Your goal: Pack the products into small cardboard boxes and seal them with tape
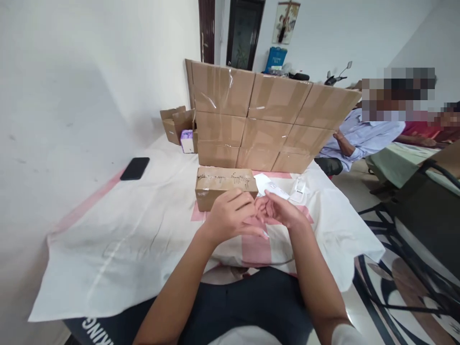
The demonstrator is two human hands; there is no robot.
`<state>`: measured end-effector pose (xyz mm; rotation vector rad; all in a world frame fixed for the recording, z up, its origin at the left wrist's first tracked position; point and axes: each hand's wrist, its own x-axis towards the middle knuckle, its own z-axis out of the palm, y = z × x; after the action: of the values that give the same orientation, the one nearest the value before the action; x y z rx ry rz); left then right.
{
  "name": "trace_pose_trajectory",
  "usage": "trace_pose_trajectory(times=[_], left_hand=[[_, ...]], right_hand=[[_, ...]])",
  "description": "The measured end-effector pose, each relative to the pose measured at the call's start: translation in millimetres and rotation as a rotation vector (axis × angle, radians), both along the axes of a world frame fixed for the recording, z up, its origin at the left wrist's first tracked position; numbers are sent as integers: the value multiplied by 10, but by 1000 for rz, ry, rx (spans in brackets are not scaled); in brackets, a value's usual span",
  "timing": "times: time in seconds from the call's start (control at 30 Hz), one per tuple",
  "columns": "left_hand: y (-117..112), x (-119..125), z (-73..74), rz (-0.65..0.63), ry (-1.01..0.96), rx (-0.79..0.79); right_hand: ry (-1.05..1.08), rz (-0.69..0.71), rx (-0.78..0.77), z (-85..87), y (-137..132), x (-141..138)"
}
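From my end, the left hand (235, 213) and right hand (276, 209) hover close together, whether gripping anything I can't tell, by the mid-frame cardboard box (219, 184), probably stiff, light, best held by its ends.

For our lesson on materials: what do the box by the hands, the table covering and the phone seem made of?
Box: probably cardboard, matt brown, with a shiny patch like clear tape.
Table covering: likely cloth, dull, as its creases and drooping edge suggest.
Phone: perhaps glass-faced, being flat, dark and smooth; casing unclear.
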<state>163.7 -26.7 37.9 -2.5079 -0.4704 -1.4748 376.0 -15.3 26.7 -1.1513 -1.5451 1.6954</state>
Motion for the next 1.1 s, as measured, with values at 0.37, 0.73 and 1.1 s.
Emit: trace_pose_trajectory(times=[0.37,0.73,1.1], left_hand=[[143,177,-259,83,-4,97],[241,408,-569,236,132,80],[760,-534,-539,632,85,-640]], right_hand=[[107,403,-47,-126,-200,87],[99,198,352,-337,-156,439],[200,-185,368,-857,285,503]])
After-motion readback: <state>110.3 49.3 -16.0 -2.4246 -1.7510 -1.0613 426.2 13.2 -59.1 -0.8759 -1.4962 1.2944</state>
